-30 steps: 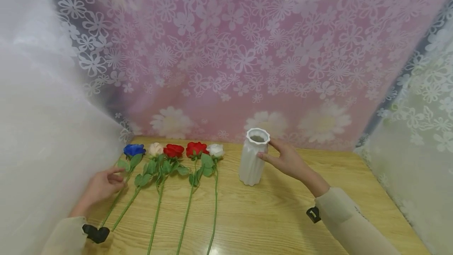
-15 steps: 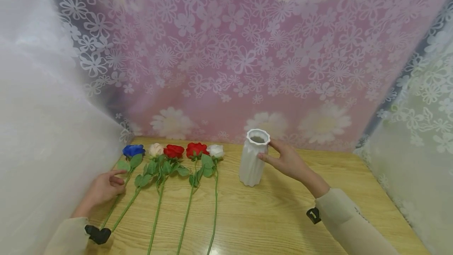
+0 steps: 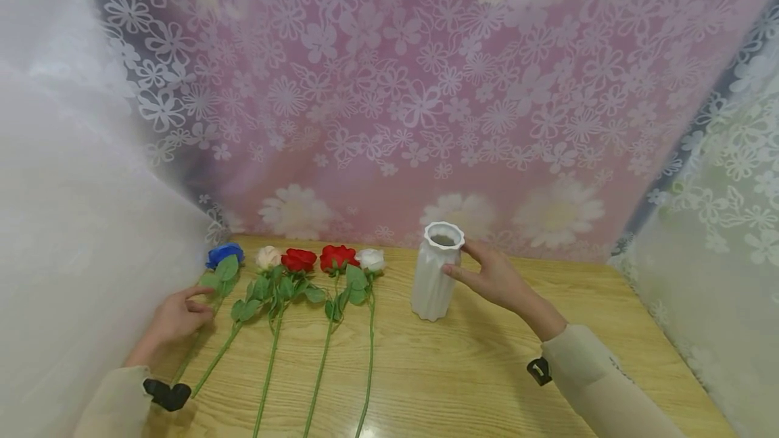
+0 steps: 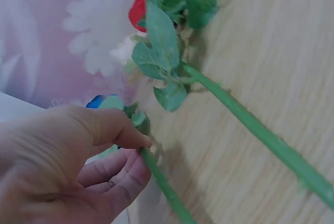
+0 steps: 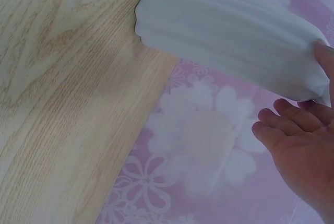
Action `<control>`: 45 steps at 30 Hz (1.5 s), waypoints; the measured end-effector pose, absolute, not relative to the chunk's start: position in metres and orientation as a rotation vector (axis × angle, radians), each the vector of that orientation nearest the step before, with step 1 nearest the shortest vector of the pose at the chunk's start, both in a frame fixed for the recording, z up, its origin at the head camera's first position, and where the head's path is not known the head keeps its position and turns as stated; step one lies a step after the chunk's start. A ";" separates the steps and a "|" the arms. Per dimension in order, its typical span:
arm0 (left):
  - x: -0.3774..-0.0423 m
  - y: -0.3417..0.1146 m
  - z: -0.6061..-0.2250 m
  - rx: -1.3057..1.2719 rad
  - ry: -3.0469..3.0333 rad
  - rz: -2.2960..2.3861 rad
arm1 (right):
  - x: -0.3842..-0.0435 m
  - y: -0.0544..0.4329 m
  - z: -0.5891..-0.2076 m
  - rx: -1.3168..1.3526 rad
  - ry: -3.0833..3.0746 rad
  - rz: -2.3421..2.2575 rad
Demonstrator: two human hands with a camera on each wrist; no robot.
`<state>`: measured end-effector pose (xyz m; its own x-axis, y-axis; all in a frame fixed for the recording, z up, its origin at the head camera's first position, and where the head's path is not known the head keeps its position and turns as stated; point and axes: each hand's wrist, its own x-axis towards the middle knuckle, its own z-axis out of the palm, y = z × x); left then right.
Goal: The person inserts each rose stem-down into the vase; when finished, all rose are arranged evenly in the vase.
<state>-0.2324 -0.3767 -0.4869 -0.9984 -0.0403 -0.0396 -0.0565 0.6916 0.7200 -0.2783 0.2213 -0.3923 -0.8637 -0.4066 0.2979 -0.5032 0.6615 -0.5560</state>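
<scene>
At the left end of a row of artificial roses lies the blue rose [image 3: 224,255]. My left hand [image 3: 176,320] pinches its green stem [image 4: 168,191] below the leaves, between thumb and fingers, as the left wrist view shows. A white vase [image 3: 433,282] with a scalloped rim and a fluted body stands upright right of the roses, its mouth uncovered. My right hand [image 3: 496,276] holds it near the neck from the right, thumb on the front side. In the right wrist view the other fingers spread beside the vase, and the index finger is partly hidden behind it.
Lying beside the blue rose are a cream rose [image 3: 268,258], two red ones, the nearer-to-left red rose [image 3: 299,260] included, and a white rose [image 3: 371,259]. The wooden table [image 3: 450,377] ends at a pink floral backdrop [image 3: 377,120]; white sheeting [image 3: 91,222] borders the left.
The blue rose has turned and shifted slightly left, its leaves swinging with it in my left hand. My right hand and the vase stay in place.
</scene>
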 end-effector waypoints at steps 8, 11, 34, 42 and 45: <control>-0.236 -0.378 -0.476 -0.147 2.774 1.442 | -0.279 0.220 -0.392 0.761 -2.721 0.987; -0.238 -0.377 -0.471 -0.122 2.691 1.593 | -0.280 0.220 -0.392 0.774 -2.708 0.974; -0.249 -0.307 -0.382 0.266 2.400 2.308 | -0.280 0.221 -0.395 0.842 -2.690 1.132; -0.264 -0.267 -0.364 0.341 2.520 2.233 | -0.280 0.221 -0.395 0.851 -2.685 1.147; -0.269 -0.250 -0.357 0.356 2.554 2.196 | -0.280 0.221 -0.395 0.854 -2.686 1.148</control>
<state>-0.2695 -0.2503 -0.3567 -0.9483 -0.0017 0.3175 0.3136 0.1501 0.9376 -0.2803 0.2207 -0.3953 -0.8379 -0.4574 0.2978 -0.5313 0.5588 -0.6368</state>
